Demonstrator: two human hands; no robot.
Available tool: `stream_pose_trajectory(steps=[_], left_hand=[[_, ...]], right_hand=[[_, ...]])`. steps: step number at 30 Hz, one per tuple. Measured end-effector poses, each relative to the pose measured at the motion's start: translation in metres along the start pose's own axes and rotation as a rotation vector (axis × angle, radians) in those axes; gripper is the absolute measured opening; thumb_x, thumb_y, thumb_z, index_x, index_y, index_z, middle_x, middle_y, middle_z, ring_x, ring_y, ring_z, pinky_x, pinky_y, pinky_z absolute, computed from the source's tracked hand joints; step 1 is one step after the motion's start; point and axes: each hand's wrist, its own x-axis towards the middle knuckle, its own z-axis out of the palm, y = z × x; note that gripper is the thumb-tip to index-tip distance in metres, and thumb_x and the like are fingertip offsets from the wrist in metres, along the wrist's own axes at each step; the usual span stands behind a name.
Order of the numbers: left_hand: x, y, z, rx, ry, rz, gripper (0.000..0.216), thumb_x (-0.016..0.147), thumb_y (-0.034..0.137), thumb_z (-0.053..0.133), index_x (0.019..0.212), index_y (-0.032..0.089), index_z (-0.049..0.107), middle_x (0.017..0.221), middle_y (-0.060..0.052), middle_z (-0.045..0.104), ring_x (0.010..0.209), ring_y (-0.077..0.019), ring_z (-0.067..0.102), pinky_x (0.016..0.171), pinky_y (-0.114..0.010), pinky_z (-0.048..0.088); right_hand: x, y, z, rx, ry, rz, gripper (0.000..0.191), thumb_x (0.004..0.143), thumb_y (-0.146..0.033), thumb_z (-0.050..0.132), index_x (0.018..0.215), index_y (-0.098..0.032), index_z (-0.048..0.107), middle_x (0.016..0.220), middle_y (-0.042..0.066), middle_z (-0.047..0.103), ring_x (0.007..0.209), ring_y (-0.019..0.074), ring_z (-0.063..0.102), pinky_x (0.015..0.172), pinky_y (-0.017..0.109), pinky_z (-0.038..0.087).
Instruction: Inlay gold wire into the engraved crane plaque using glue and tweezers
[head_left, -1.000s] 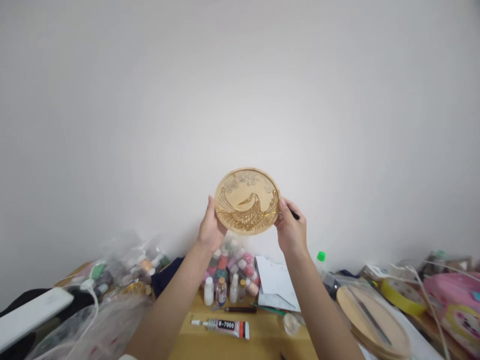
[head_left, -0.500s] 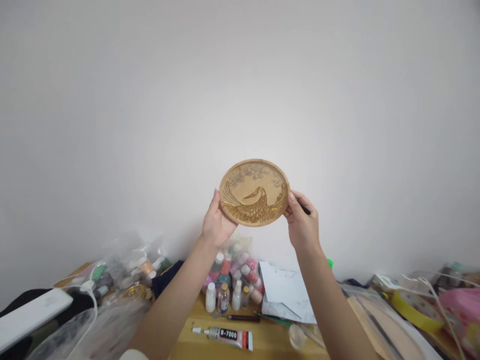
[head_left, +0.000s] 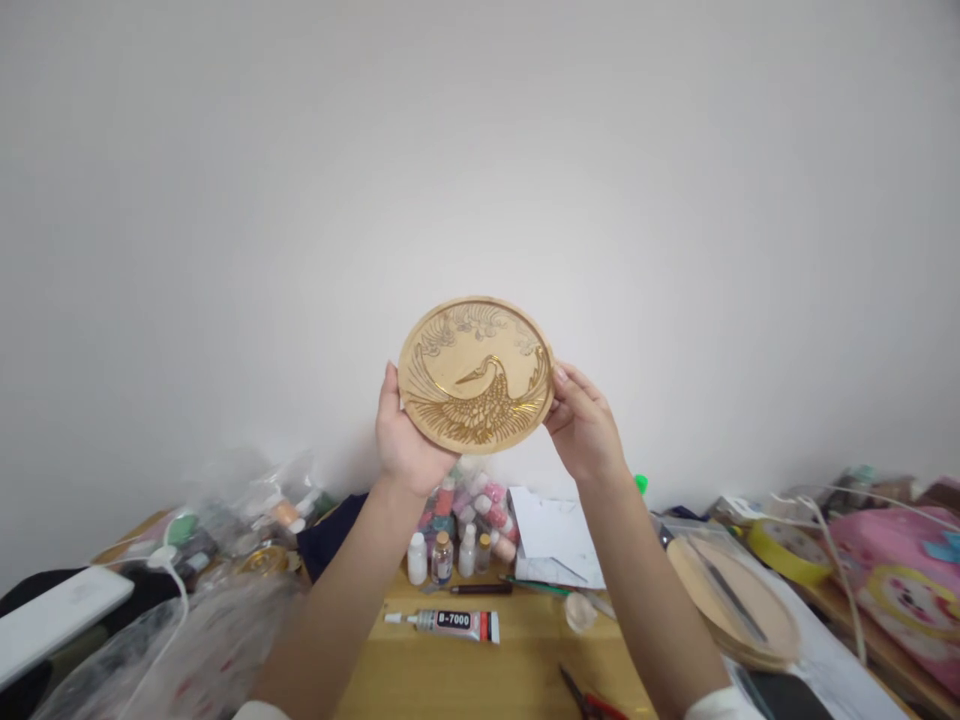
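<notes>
A round wooden plate (head_left: 480, 335) is held up before the wall, tilted so its face is toward me. It bears a crane outlined in shiny gold, with darker drawn feathery and floral lines along the upper rim. My left hand (head_left: 411, 440) is closed on the plate's lower left edge, thumb up at the side. On the right edge, my right hand (head_left: 589, 425) pinches the rim between thumb and fingers. The fingers behind the plate are hidden.
Below on the wooden table (head_left: 450, 680) lie a B-7000 glue tube (head_left: 454, 625), small bottles (head_left: 442, 558), a dark-handled tool (head_left: 480, 589), red-handled pliers (head_left: 596, 705) and white papers (head_left: 555, 535). Plastic bags (head_left: 225, 620) sit left; wooden discs (head_left: 772, 610) and yellow tape (head_left: 791, 550) right.
The plate and both hands have come closer and shifted left in view. More of the table's near part shows, with the pliers. A black object by my right fingers no longer shows.
</notes>
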Motion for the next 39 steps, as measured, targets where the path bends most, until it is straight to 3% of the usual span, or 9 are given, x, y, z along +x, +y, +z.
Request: stream_pose_trajectory(steps=[4, 9, 17, 26, 32, 39], left_hand=[[-0.013, -0.005, 0.0, -0.104, 0.069, -0.019, 0.056, 0.096, 0.058, 0.031, 0.117, 0.02, 0.066, 0.106, -0.008, 0.073, 0.127, -0.0279, 0.056, 0.109, -0.047, 0.043], [-0.017, -0.007, -0.001, -0.136, 0.049, -0.053, 0.056, 0.096, 0.058, 0.031, 0.115, 0.02, 0.067, 0.101, -0.008, 0.074, 0.126, -0.0279, 0.057, 0.11, -0.047, 0.042], [-0.024, -0.012, 0.0, -0.181, 0.084, -0.122, 0.058, 0.095, 0.059, 0.031, 0.118, 0.019, 0.066, 0.108, -0.009, 0.073, 0.127, -0.0301, 0.056, 0.111, -0.051, 0.04], [-0.029, -0.012, -0.009, -0.213, 0.111, -0.044, 0.059, 0.094, 0.06, 0.031, 0.121, 0.019, 0.064, 0.114, -0.011, 0.071, 0.132, -0.0307, 0.052, 0.111, -0.051, 0.04], [-0.033, -0.013, -0.007, -0.179, 0.13, -0.026, 0.06, 0.094, 0.062, 0.03, 0.122, 0.021, 0.063, 0.12, -0.009, 0.069, 0.138, -0.0314, 0.045, 0.115, -0.054, 0.034], [-0.033, -0.021, -0.007, -0.181, 0.122, 0.009, 0.059, 0.094, 0.062, 0.032, 0.126, 0.022, 0.061, 0.126, -0.008, 0.067, 0.137, -0.0315, 0.046, 0.117, -0.053, 0.031]], right_hand=[[-0.011, 0.007, -0.003, 0.057, 0.011, 0.011, 0.024, 0.057, -0.036, 0.085, 0.07, -0.022, 0.072, 0.062, -0.006, 0.065, 0.056, 0.0066, 0.055, 0.053, 0.018, 0.046], [-0.017, 0.005, -0.008, 0.024, 0.01, 0.023, 0.023, 0.058, -0.036, 0.085, 0.072, -0.022, 0.073, 0.066, -0.005, 0.067, 0.057, 0.007, 0.054, 0.054, 0.019, 0.046], [-0.021, 0.005, -0.01, 0.009, 0.081, 0.017, 0.029, 0.061, -0.04, 0.082, 0.083, -0.022, 0.074, 0.082, -0.001, 0.075, 0.068, 0.0108, 0.063, 0.06, 0.022, 0.049], [-0.065, 0.002, -0.028, 0.097, 0.277, 0.149, 0.045, 0.044, -0.033, 0.093, 0.084, -0.023, 0.075, 0.072, -0.001, 0.073, 0.053, 0.0066, 0.058, 0.045, 0.014, 0.043], [-0.096, 0.006, -0.045, 0.15, 0.251, 0.226, 0.033, 0.053, -0.023, 0.087, 0.084, -0.024, 0.076, 0.065, -0.002, 0.068, 0.045, 0.0037, 0.048, 0.042, 0.014, 0.04], [-0.108, 0.003, -0.056, 0.171, 0.192, 0.242, 0.023, 0.057, -0.021, 0.085, 0.079, -0.023, 0.076, 0.055, -0.005, 0.061, 0.04, 0.0023, 0.045, 0.043, 0.013, 0.04]])
